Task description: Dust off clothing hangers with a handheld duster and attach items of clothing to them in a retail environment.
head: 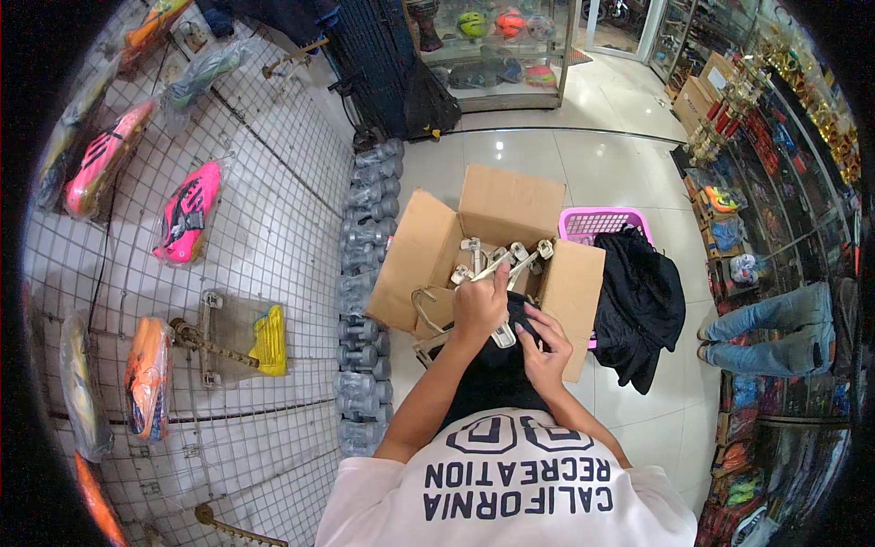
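My left hand (482, 304) grips a pale clip hanger, its thumb pointing away from me. One of the hanger's clips (504, 335) shows below the fist, beside black fabric (521, 311). The fingers of my right hand (547, 345) pinch the edge of that fabric. Where the fabric ends and the black cloth on my lap (489, 383) begins, I cannot tell. Both hands are over the near side of an open cardboard box (417, 253), which holds several more clip hangers (475, 254). A curved hanger hook (425, 311) shows left of my left hand.
Black clothing (639, 301) drapes over a pink plastic basket (605, 215) right of the box. Dumbbells (362, 335) line the wire grid wall (273, 205) on the left, where bagged shoes (190, 212) hang. A person in jeans (769, 331) stands near the right-hand shelves.
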`<control>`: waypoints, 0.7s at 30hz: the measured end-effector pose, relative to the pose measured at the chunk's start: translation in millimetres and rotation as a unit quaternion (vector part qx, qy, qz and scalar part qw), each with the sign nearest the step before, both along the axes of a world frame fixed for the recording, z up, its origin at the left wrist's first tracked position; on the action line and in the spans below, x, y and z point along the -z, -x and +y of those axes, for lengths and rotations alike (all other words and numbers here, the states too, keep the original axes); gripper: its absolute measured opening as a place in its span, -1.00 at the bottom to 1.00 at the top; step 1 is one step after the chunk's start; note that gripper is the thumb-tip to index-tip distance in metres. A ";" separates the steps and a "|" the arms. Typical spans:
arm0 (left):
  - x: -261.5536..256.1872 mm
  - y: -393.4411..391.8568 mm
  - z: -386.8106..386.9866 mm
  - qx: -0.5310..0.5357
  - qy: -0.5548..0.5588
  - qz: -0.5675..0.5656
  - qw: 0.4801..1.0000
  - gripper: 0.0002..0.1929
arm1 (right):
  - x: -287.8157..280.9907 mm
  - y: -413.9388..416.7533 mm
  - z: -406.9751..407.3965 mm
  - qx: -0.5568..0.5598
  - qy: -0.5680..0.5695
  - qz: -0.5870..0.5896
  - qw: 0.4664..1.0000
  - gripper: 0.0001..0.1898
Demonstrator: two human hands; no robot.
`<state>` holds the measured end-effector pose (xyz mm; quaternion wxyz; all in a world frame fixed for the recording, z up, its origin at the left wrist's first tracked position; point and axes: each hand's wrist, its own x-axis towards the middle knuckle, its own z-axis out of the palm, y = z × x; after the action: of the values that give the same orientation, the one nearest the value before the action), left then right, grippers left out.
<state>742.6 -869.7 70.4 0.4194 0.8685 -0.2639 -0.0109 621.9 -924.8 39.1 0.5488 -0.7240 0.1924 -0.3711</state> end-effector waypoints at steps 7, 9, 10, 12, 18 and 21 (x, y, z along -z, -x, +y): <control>-3.8 -7.7 2.1 -0.049 0.013 0.028 0.998 -0.37 | -7.6 -5.0 3.9 -0.071 -0.162 0.072 0.982 -0.77; -2.3 -12.3 6.5 -0.026 0.022 0.074 0.997 -0.42 | -8.5 -9.2 3.8 -0.088 -0.176 0.042 0.980 -0.75; -2.4 -15.1 11.4 -0.004 0.029 0.120 0.992 -0.47 | -9.5 -10.7 1.3 -0.089 -0.114 0.109 0.983 -0.78; -5.7 -19.3 24.5 0.019 0.100 0.072 0.992 -0.56 | -1.9 -12.7 -6.5 -0.055 -0.061 0.159 0.984 -0.81; -2.7 -35.3 116.9 -0.064 0.194 -0.081 0.976 -0.68 | 0.4 -9.2 -43.8 -0.012 -0.290 0.010 0.957 -0.88; 67.4 -31.3 168.8 -0.095 0.263 0.131 0.951 -0.66 | -12.0 -10.9 -39.8 -0.045 -0.391 -0.021 0.919 -0.90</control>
<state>773.8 -700.9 3.0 0.6626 0.7397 -0.1166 -0.0145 632.8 -964.6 51.2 0.8080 -0.4517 0.2779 -0.2567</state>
